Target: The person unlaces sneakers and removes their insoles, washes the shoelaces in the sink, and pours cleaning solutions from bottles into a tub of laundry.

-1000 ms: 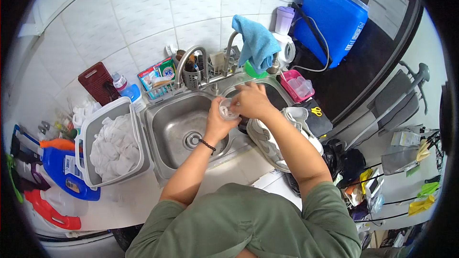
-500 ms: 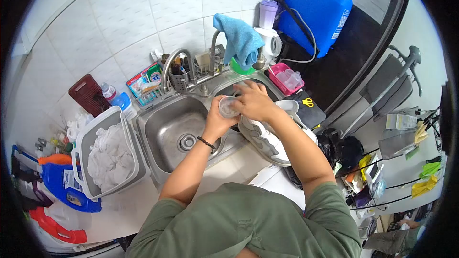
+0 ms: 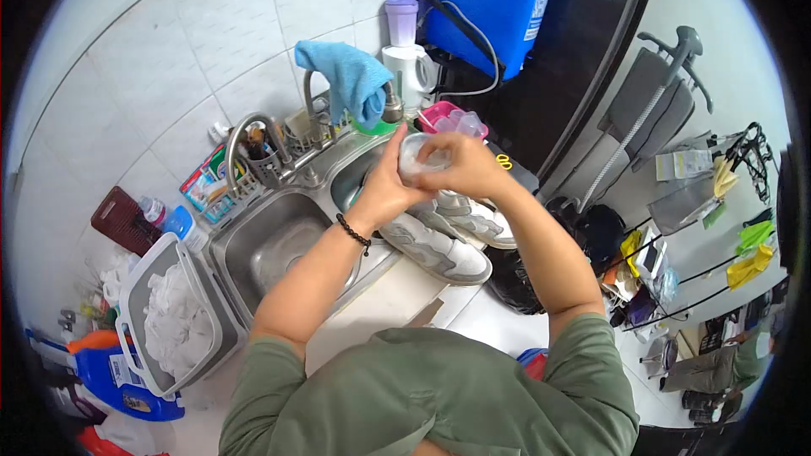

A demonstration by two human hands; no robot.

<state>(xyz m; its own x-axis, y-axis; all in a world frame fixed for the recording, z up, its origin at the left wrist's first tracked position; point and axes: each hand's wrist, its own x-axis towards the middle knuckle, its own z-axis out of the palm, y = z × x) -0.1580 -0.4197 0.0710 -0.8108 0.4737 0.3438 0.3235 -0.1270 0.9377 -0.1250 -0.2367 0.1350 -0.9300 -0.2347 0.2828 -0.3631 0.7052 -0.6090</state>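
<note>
My left hand (image 3: 382, 190) is wrapped round a small clear plastic cup (image 3: 411, 154), holding it above the sink's right side. Bent fingers of my right hand (image 3: 469, 167) reach into the cup's mouth, pinched together; whatever they grip is hidden. Something whitish shows inside the cup, too blurred to name. Below my hands a pair of grey and white sneakers, one nearer (image 3: 439, 255) and one farther (image 3: 483, 219), rests on the counter at the sink's edge.
The double sink (image 3: 283, 241) lies ahead, with a blue cloth (image 3: 346, 80) over its tap. A grey tub (image 3: 215, 338) of white cloth stands left. Behind are a pink basket (image 3: 452, 118) with clear cups and a blue jerrycan (image 3: 486, 13). A person (image 3: 726, 367) is far right.
My view has swung right, so the sink appears farther left. Both sneakers now show more fully. My left hand still holds the cup, and my right fingers have dipped into it.
</note>
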